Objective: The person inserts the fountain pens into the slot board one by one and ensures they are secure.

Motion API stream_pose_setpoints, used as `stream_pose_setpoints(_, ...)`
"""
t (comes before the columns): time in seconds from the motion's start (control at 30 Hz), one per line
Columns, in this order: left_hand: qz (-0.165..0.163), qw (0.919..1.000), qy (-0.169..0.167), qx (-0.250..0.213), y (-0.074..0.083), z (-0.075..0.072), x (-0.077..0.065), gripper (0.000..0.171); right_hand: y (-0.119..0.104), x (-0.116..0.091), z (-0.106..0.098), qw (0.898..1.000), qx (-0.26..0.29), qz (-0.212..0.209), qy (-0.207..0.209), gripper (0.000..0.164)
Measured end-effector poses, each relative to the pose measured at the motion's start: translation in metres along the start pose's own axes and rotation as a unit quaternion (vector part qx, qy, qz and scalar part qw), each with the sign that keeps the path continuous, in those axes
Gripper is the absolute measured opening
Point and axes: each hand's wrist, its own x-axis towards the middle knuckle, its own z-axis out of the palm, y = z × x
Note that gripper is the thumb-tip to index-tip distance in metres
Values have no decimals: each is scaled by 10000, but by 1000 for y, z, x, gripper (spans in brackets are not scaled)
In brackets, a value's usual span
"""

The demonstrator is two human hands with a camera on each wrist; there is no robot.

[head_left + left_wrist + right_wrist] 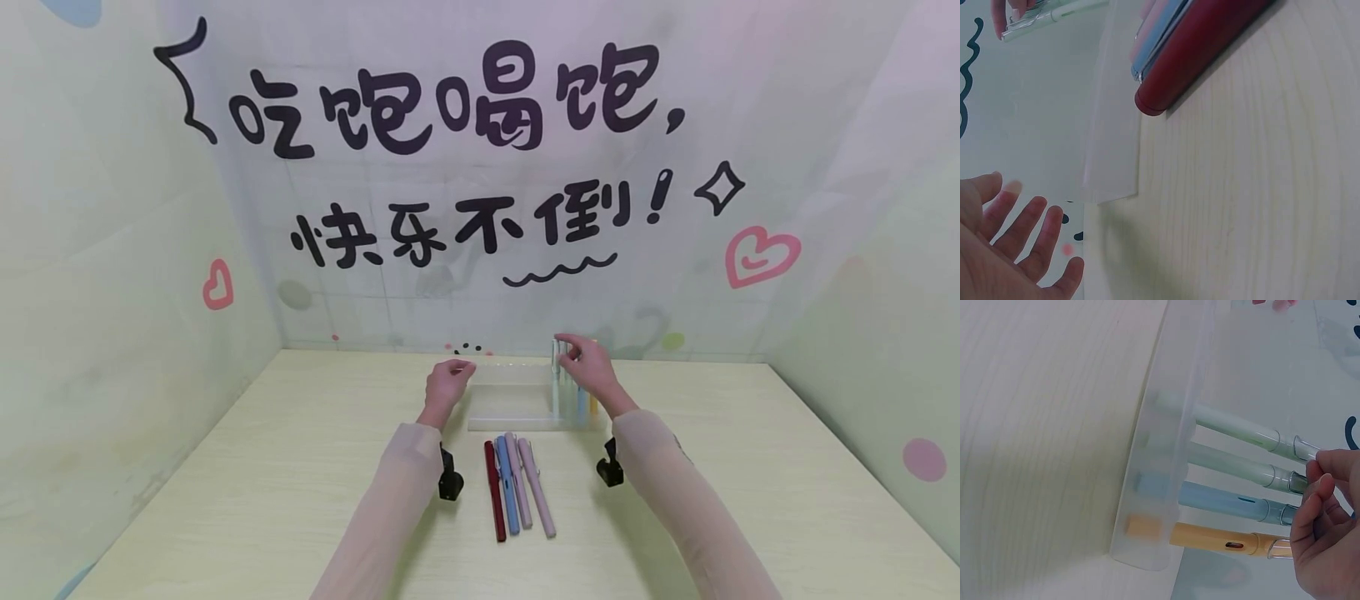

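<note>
A frosted clear pen stand (504,424) stands near the back of the table. At its upper left edge my left hand (447,386) pinches the panel between thumb and index finger, the other fingers spread. My right hand (591,368) is at the stand's right part, its thumb and index finger pinching the clip end of a pale green pen (1244,432). That pen stands upright, its lower end behind the stand's front wall. Beside it stand a second pale green pen (1235,466), a blue pen (1225,502) and an orange pen (1213,539).
In front of the stand a dark red pen (494,492), a light blue pen (507,487) and two lilac pens (519,483) lie side by side on the pale wooden table (300,492). A printed backdrop (450,317) rises behind the table. Black camera mounts (451,477) hang at both wrists.
</note>
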Motion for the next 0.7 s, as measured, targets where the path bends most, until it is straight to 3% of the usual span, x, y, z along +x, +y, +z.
stream_pose_setpoints(0.2,11,10000,32,46,0,0,0,30,-1,0,-3,10000,82,29,7,40)
stream_pose_setpoints(0.37,22,10000,22,35,-1,0,0,30,-1,-2,-3,9986,472,147,165,43)
stream_pose_setpoints(0.53,12,10000,-10,-3,-1,0,0,31,-1,-10,0,9964,779,-258,229,32)
stream_pose_setpoints(0.7,-39,10000,-53,-42,1,-1,-1,32,0,-22,6,9938,1014,-432,-119,21)
